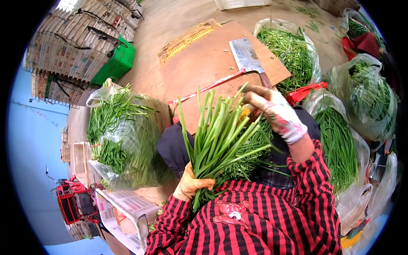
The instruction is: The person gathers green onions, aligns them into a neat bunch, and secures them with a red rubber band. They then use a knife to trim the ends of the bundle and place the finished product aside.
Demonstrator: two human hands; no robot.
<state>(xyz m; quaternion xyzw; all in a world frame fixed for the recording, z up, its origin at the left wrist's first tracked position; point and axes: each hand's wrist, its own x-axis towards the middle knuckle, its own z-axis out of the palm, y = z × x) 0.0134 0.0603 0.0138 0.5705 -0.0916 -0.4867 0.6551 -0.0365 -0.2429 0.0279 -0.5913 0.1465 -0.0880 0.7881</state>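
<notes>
My left hand (192,184), in an orange-palmed glove, grips a bunch of long green leafy stalks (210,137) near its lower end, with the pale cut ends fanned upward. My right hand (271,106), in a white and pink patterned glove, is raised at the upper right of the bunch, its fingers bent beside the stalk tips; whether it pinches a stalk is blurred. More loose greens (245,153) lie on my lap behind the bunch. Beyond my hands, a cleaver (247,55) and a red and white strip (207,86) rest on a brown board (197,70).
Plastic bags of greens stand at the left (127,159), upper right (295,54), right (338,146) and far right (369,95). A white plastic crate (127,207) is at the lower left. Stacked crates (73,47) and a green crate (118,62) stand at the upper left.
</notes>
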